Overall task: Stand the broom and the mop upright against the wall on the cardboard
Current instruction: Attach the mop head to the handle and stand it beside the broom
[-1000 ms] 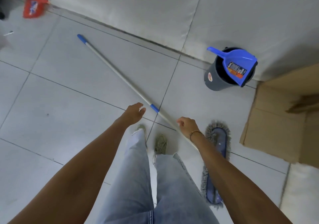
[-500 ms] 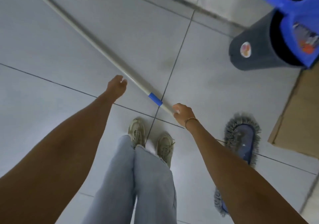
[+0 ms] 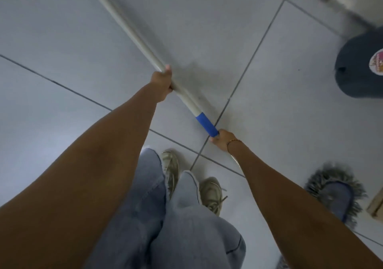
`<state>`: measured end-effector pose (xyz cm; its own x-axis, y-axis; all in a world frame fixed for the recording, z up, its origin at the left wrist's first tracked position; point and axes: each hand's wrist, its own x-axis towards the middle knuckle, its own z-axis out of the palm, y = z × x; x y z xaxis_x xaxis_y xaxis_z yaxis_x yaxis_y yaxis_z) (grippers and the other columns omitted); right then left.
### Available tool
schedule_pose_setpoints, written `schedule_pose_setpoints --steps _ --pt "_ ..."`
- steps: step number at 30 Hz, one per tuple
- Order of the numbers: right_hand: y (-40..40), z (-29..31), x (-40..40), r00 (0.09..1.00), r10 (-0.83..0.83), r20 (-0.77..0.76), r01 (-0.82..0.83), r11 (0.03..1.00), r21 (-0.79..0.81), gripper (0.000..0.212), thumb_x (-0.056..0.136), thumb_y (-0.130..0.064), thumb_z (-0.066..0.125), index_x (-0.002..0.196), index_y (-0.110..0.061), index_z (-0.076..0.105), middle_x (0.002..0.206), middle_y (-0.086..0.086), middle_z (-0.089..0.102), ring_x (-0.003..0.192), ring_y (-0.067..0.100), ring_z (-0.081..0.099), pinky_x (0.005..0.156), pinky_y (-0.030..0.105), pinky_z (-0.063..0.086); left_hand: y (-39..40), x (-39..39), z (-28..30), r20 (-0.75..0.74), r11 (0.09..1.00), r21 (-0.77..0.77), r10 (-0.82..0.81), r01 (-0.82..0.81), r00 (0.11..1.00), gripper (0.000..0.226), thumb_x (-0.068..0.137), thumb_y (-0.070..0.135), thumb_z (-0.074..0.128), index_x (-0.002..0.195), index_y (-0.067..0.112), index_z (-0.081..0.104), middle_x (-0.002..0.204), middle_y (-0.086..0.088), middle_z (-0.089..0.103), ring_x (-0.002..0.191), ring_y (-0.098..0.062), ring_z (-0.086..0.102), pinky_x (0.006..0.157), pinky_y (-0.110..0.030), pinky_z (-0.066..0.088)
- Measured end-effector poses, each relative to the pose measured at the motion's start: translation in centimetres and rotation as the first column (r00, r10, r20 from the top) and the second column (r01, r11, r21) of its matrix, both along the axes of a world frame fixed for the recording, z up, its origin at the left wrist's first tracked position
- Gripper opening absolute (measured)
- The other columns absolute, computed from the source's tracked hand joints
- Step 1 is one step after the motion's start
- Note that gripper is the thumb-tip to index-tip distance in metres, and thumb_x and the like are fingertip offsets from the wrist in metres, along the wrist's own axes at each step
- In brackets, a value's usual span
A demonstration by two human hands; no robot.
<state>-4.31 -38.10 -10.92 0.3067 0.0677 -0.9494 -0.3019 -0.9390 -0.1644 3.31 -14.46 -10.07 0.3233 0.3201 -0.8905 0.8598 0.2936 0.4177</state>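
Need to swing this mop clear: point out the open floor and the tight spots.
Open tiles left of the mop pole and between pole and dark bin. Crowded lower right: mop head, cardboard edge, the shoes.

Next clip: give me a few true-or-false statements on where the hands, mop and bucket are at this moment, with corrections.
1. Both hands grip the white mop pole. True: left hand, right hand.
2. The right hand holds the pole just below its blue sleeve. True.
3. The grey fringed mop head is lifted above the dark grey bucket. False: it lies low by the right forearm, apart from the bucket.
4. The person is barefoot. False: beige sneakers show.
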Motion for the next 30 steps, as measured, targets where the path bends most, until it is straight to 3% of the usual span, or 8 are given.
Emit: schedule_pose_setpoints --steps 5,8,10,14,20,24,27,30 --pt "-0.4 9.3 -0.8 0.977 -0.067 0.205 0.070 0.998 -0.007 0.030 0.090 -0.005 0.050 0.118 0.004 0.046 0.113 0.024 0.060 0.104 0.034 0.058 0.087 0.033 0.046 0.5 0.9 10.4 0.152 0.999 -0.029 0.021 -0.016 0.988 0.038 0.096 0.026 0.048 0.120 -0.003 0.050 0.109 -0.016 0.061 0.107 -0.028 0.062 0.096 -0.044 0.054" --pt "-1.7 17.1 -0.2 0.948 -0.161 0.274 0.163 0.987 0.016 0.028 0.088 0.003 0.047 0.116 0.006 0.046 0.103 0.022 0.059 0.097 0.031 0.059 0.085 0.033 0.046 -1.5 1.9 20.4 0.319 1.000 -0.005 0.004 -0.003 0.948 0.012 0.094 0.016 0.052 0.096 0.005 0.057 0.088 -0.011 0.065 0.093 -0.026 0.063 0.095 -0.050 0.053" --pt "-2.8 22.1 0.6 0.921 -0.185 0.342 0.191 0.981 0.017 0.029 0.086 0.009 0.045 0.115 0.006 0.046 0.108 0.024 0.061 0.102 0.033 0.059 0.089 0.035 0.046 -3.8 3.1 27.3 0.401 0.998 0.023 -0.065 0.061 0.914 0.010 0.093 0.014 0.054 0.083 0.013 0.055 0.082 -0.010 0.065 0.090 -0.029 0.064 0.094 -0.052 0.053" --pt "-4.8 33.3 2.3 0.816 -0.315 0.484 0.352 0.936 0.016 0.023 0.088 0.010 0.042 0.110 0.004 0.046 0.109 0.026 0.062 0.102 0.037 0.061 0.078 0.032 0.045 -8.1 5.9 42.1 0.513 0.978 0.119 -0.211 0.174 0.832 0.013 0.091 0.019 0.055 0.093 0.006 0.058 0.091 -0.015 0.069 0.095 -0.034 0.067 0.089 -0.049 0.055" --pt "-8.8 49.9 4.3 0.611 -0.468 0.639 0.534 0.839 0.103 0.026 0.089 0.003 0.040 0.114 -0.003 0.044 0.114 0.021 0.060 0.103 0.034 0.060 0.075 0.031 0.043 -15.0 9.9 62.5 0.702 0.927 0.124 -0.334 0.353 0.629 0.013 0.090 0.017 0.058 0.097 0.005 0.058 0.094 -0.013 0.068 0.093 -0.034 0.068 0.092 -0.049 0.054" --pt "-13.4 58.3 4.4 0.398 -0.616 0.680 0.638 0.719 0.277 0.029 0.088 0.007 0.044 0.116 0.005 0.047 0.113 0.026 0.060 0.104 0.037 0.059 0.077 0.037 0.046 -22.0 10.3 72.5 0.816 0.873 0.140 -0.370 0.468 0.445 0.023 0.088 0.012 0.061 0.107 -0.002 0.059 0.100 -0.022 0.068 0.092 -0.034 0.065 0.096 -0.054 0.050" --pt "-16.9 61.8 3.1 0.316 -0.625 0.714 0.628 0.702 0.337 0.025 0.088 0.004 0.050 0.112 0.004 0.049 0.094 0.019 0.059 0.086 0.027 0.052 0.069 0.027 0.037 -27.5 9.3 77.5 0.858 0.824 0.165 -0.391 0.542 0.334 0.027 0.084 0.008 0.066 0.110 -0.001 0.061 0.111 -0.024 0.069 0.105 -0.033 0.065 0.101 -0.050 0.049" --pt "-21.7 64.0 1.4 0.230 -0.660 0.715 0.643 0.655 0.398 0.011 0.087 0.005 0.048 0.092 -0.005 0.049 0.073 0.008 0.048 0.072 0.019 0.044 0.062 0.027 0.032 -33.9 7.2 81.1 0.892 0.739 0.213 -0.414 0.640 0.181 0.029 0.080 0.003 0.068 0.108 -0.002 0.062 0.112 -0.023 0.069 0.103 -0.030 0.066 0.101 -0.047 0.049"
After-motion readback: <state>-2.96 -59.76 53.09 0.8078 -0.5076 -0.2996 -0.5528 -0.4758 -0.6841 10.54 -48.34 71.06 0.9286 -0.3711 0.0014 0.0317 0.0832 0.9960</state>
